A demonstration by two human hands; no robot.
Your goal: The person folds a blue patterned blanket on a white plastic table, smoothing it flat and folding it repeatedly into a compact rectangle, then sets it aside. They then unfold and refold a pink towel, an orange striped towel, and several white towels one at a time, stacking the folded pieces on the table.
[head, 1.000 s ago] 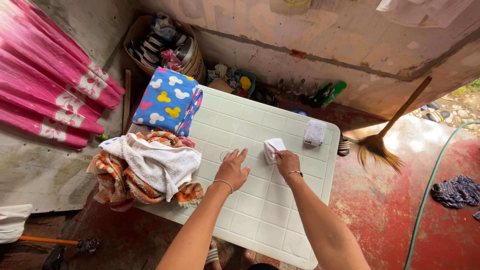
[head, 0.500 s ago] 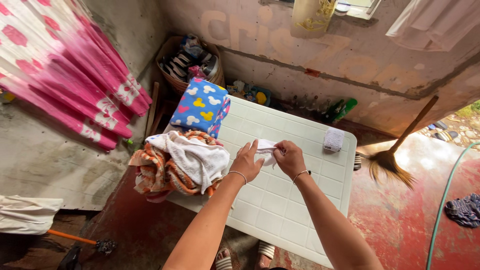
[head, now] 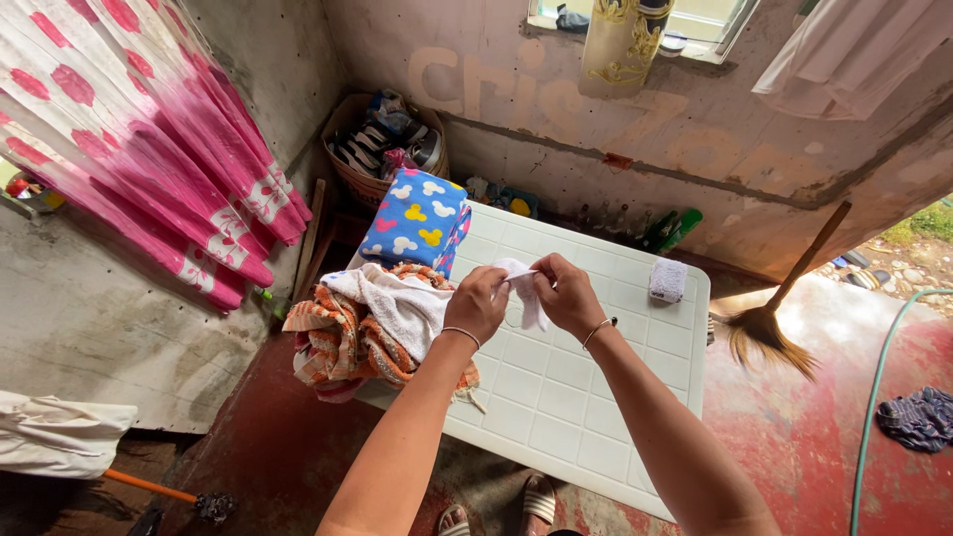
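Both hands raised off worktop (head: 556, 397) since a second ago; small white cloth (head: 526, 288) lifted with them, no longer flat. Left hand (head: 478, 303) and right hand (head: 566, 295) each pinching cloth's top edge, cloth hanging between and below them, above worktop. Step judged: folding; next move likely needs edges brought together evenly. Left of hands: towel pile (head: 372, 323). Beyond pile: basket (head: 369, 184) holding shoes (head: 397, 134). Right of hands: folded white cloth (head: 668, 280).

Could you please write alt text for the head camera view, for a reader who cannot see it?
Both hands, left hand and right hand, hold a small white cloth above a white plastic table. A pile of towels lies at the table's left; a folded cloth sits at its far edge.
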